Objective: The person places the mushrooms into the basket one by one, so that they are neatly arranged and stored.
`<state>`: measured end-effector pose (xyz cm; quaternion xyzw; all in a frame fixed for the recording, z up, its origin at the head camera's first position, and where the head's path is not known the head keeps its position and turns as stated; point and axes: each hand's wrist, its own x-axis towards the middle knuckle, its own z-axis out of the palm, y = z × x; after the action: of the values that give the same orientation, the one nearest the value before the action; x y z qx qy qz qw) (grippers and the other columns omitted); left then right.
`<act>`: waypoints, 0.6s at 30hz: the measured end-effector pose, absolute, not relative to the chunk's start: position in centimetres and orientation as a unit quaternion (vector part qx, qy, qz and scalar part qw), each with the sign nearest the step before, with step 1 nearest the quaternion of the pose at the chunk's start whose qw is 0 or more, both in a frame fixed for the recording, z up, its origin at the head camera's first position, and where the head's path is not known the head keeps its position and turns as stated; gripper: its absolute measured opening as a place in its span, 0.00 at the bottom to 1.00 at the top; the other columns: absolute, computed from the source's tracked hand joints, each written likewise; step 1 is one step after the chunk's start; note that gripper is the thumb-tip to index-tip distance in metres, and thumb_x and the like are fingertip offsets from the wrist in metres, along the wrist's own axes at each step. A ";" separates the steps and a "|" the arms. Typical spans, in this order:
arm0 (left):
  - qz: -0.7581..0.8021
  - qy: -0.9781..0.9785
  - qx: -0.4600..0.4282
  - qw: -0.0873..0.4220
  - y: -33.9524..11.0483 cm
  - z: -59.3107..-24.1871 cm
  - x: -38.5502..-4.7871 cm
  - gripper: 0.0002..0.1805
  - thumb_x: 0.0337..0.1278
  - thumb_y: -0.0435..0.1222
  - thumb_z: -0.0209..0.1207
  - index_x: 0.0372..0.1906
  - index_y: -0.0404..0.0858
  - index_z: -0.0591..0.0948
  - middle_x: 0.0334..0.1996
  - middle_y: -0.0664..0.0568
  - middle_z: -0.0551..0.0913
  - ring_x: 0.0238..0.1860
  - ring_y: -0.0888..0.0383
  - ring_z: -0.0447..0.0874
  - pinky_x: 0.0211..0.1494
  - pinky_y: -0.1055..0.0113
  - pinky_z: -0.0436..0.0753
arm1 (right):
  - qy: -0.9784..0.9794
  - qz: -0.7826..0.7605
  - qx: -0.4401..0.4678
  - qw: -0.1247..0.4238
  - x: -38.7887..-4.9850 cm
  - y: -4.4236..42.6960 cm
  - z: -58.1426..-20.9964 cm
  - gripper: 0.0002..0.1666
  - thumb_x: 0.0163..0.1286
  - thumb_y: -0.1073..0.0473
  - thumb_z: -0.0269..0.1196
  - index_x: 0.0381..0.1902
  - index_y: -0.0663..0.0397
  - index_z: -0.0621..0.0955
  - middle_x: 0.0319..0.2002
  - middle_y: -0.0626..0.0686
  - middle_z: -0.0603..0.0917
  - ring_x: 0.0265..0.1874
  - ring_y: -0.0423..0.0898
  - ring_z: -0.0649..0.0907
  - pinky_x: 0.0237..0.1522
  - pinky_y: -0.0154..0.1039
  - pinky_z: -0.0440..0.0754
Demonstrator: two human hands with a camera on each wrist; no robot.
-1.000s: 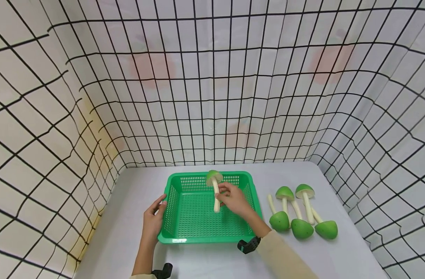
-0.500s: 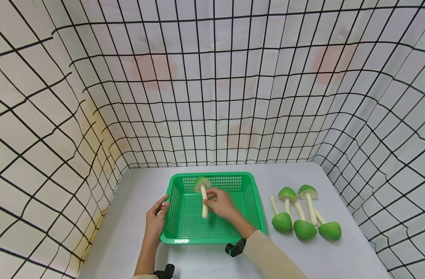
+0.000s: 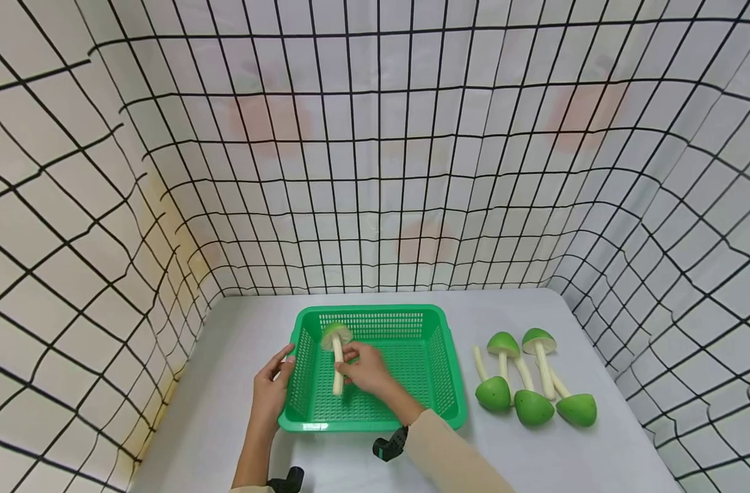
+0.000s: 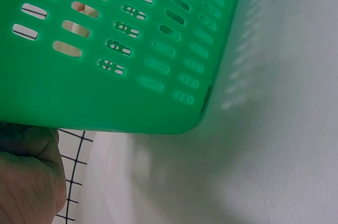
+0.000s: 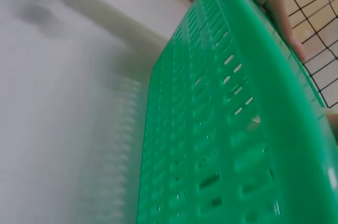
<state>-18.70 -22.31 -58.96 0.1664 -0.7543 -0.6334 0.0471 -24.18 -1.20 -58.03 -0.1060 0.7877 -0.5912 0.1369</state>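
Note:
A toy mushroom (image 3: 337,363) with a green cap and a long pale stem is held in my right hand (image 3: 365,370), which pinches the stem between thumb and fingers. It is over the left part of a green plastic basket (image 3: 375,426), cap toward the back; whether it touches the floor of the basket I cannot tell. My left hand (image 3: 272,387) holds the left rim of the basket. In the left wrist view the slotted basket wall (image 4: 105,97) fills the upper left, above part of that hand (image 4: 29,176). The right wrist view shows the outside of the basket (image 5: 264,102).
Several more green-capped mushrooms (image 3: 534,408) lie in a loose group on the white table (image 3: 572,465), right of the basket. A black wire grid (image 3: 378,171) with white cloth behind it stands around the back and sides.
My right hand has carried the mushroom leftward and a little nearer to me, from the basket's middle to its left part. The left hand stays on the rim.

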 end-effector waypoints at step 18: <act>-0.651 -0.741 0.156 0.040 -22.4 -58.9 -18.6 0.25 0.78 0.52 0.53 0.72 0.52 0.76 0.58 0.41 0.78 0.47 0.55 0.79 0.42 0.68 0.82 | 0.787 -0.581 -0.080 0.188 -23.6 -3.9 -58.4 0.20 0.69 0.66 0.68 0.56 0.70 0.80 0.40 0.57 0.81 0.30 0.46 0.86 0.31 0.39 0.88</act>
<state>-18.58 -22.40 -58.90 0.1564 -0.7413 -0.6515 0.0397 -23.62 -3.89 -58.36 -0.0799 0.7875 -0.5815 0.1880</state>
